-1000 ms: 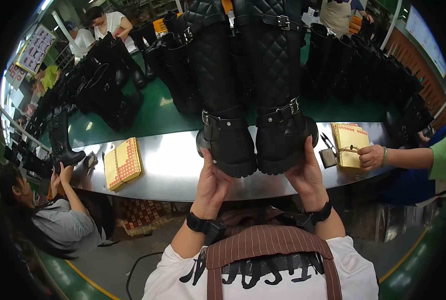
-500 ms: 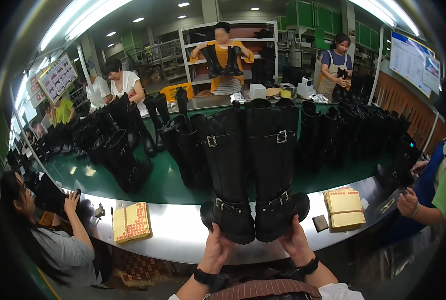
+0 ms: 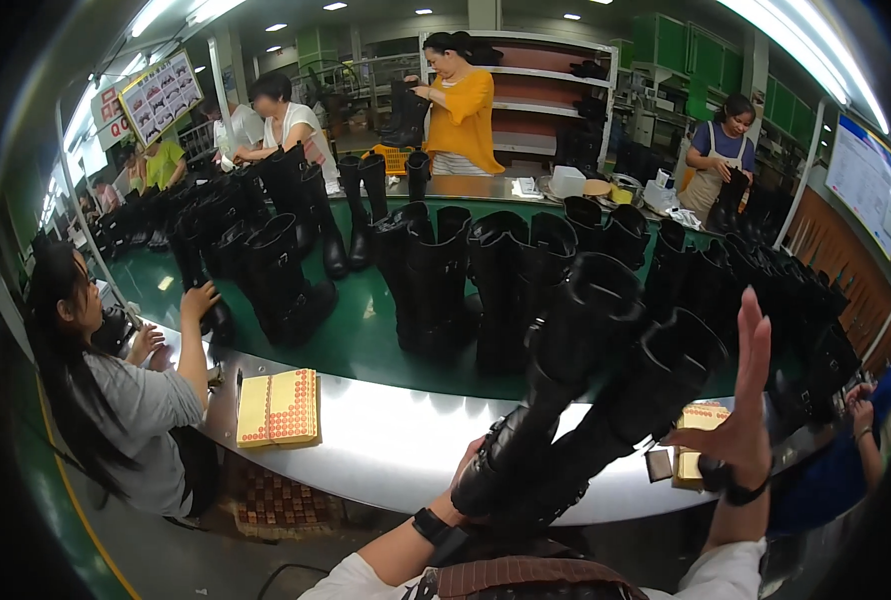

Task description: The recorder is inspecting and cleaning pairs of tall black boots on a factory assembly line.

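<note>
A pair of tall black boots (image 3: 606, 400) with buckled straps leans over the front of the metal bench, their open tops up and to the right. My left hand (image 3: 464, 468) supports the pair low down by the feet; most of its fingers are hidden behind the black leather. Beside the boot tops, on the right, my right hand (image 3: 744, 405) is raised off the boots with fingers stretched and thumb apart, holding nothing.
Many black boots stand along the green conveyor (image 3: 366, 315). On the metal edge (image 3: 366, 420) lie a bundle of yellow cards with red dots (image 3: 278, 408), a second bundle (image 3: 704, 415) and a small dark block (image 3: 659, 465). Co-workers sit close on both sides; others stand beyond.
The boots have tipped from upright, tops swinging right and toward me. My right hand has let go and risen. The left co-worker has put a boot on the conveyor; the orange-clad person has turned sideways.
</note>
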### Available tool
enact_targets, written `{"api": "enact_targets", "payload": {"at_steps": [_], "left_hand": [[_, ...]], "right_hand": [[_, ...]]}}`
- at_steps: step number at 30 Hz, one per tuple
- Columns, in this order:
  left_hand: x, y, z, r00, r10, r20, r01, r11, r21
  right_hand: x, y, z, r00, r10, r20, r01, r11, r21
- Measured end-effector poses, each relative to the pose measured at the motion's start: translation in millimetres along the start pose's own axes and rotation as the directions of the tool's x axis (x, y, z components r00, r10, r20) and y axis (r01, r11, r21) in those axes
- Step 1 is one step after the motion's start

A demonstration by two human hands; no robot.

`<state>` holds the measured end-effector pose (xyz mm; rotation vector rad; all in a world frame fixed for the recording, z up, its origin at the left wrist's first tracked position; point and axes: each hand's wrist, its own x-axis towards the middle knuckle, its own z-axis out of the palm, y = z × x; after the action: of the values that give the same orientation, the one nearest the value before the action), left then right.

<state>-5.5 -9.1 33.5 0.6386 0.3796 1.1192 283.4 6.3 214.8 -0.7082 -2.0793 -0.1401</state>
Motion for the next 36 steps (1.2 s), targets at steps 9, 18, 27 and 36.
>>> {"api": "enact_targets", "payload": {"at_steps": [9,18,27,36], "left_hand": [[10.4,3.3,-36.1,0.840,-0.463,0.282,0.541,0.740,-0.399],[30.3,18.8,-68.4,0.995,-0.036,0.091,0.014,0.975,0.223],[41.3,71.0,-149.1,0.929,-0.097,-0.356,-0.016,0.954,-0.300],[37.9,71.1,-168.1,0.847,-0.125,-0.516,-0.023,0.962,-0.271]], "right_hand": [[132.4,-14.2,-2.1,0.672,-0.082,0.736,-0.025,0.991,0.133],[147.6,-15.2,0.8,0.861,0.290,0.417,-0.350,0.934,0.072],[288.2,111.4,-4.2,0.888,0.411,-0.207,-0.355,0.898,0.259],[371.6,252.9,260.3,0.718,0.659,-0.224,-0.690,0.630,-0.356]]}}
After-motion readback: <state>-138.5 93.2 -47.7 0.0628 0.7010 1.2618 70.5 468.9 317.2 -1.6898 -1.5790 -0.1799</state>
